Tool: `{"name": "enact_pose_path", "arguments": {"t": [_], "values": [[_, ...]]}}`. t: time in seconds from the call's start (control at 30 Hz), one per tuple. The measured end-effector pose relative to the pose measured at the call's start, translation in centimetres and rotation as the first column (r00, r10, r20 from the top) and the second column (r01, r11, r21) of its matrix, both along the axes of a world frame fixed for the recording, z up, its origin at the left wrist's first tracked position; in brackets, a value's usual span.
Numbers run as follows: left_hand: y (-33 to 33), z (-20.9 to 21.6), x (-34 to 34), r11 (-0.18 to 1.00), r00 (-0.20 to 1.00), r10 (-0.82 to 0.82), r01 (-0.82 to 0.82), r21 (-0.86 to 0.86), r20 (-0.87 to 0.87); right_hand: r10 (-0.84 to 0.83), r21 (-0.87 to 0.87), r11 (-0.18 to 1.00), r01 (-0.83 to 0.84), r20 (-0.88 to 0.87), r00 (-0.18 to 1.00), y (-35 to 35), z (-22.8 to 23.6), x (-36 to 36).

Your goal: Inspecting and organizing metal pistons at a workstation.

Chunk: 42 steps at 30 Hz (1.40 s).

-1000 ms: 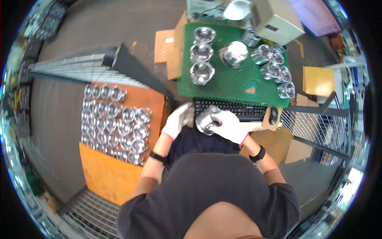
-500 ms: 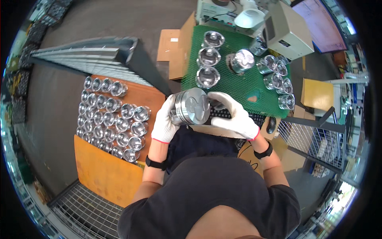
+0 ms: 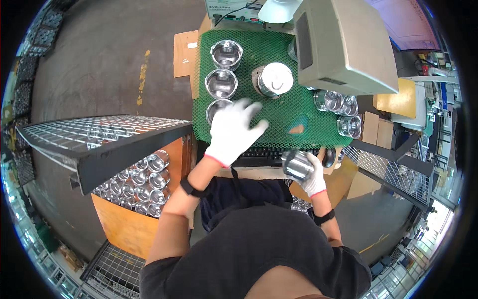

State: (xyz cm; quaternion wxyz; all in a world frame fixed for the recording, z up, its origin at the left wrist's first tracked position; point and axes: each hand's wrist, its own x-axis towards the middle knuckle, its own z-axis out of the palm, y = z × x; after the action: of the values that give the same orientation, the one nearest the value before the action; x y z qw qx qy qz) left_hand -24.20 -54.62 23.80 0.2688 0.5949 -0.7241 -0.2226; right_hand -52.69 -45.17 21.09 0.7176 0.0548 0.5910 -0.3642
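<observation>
My left hand (image 3: 231, 129), in a white glove, is spread open over the green mesh mat (image 3: 284, 112). It holds nothing and covers part of the nearest shiny metal piston (image 3: 218, 105). Two more pistons (image 3: 220, 83) (image 3: 226, 52) stand in a column beyond it. My right hand (image 3: 312, 177), also gloved, grips a metal piston (image 3: 298, 165) low at the mat's near right corner, above a black keyboard (image 3: 261, 157). Another piston sits on a round fixture (image 3: 274, 78) in the mat's middle.
A grey machine housing (image 3: 338, 45) stands at the back right, with several pistons (image 3: 343, 112) beside it. To my left an orange crate (image 3: 124, 224) holds several pistons under a wire mesh panel (image 3: 94, 132). Metal grating (image 3: 393, 169) lies at the right.
Both hands held the piston in front of me. My left hand has let go and reached out over the mat; my right hand has carried the piston down to the right.
</observation>
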Motion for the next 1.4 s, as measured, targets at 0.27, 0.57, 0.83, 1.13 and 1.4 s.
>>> {"name": "enact_pose_path", "arguments": {"t": [0.27, 0.57, 0.83, 1.13, 1.4], "values": [[-14.3, -16.0, -6.5, 0.999, 0.522, -0.03, 0.041, -0.011, -0.852, 0.081, -0.019, 0.996, -0.086, -0.192, 0.978, -2.6, -1.4, -3.5], [-7.3, -0.7, -0.7, 0.969, 0.856, 0.246, -0.216, 0.118, -0.455, -0.029, -0.422, 0.432, -0.797, -0.89, 0.455, -15.7, -0.6, 3.1], [9.2, -0.9, 7.0, 0.819, 0.281, 0.56, -0.042, 0.573, -0.779, -0.146, 0.238, 0.218, -0.946, -0.951, -0.273, -22.0, -1.3, 11.8], [23.3, -6.9, 12.9, 0.508, -0.217, 0.835, -0.048, 0.86, -0.505, -0.227, 0.402, 0.143, -0.904, -0.876, -0.426, -22.1, -0.3, 12.8], [26.2, -4.6, 14.1, 0.51, -0.314, 0.789, -0.144, 0.848, -0.528, -0.588, 0.4, -0.049, -0.915, -0.752, -0.298, -21.7, 0.2, 12.2]]}}
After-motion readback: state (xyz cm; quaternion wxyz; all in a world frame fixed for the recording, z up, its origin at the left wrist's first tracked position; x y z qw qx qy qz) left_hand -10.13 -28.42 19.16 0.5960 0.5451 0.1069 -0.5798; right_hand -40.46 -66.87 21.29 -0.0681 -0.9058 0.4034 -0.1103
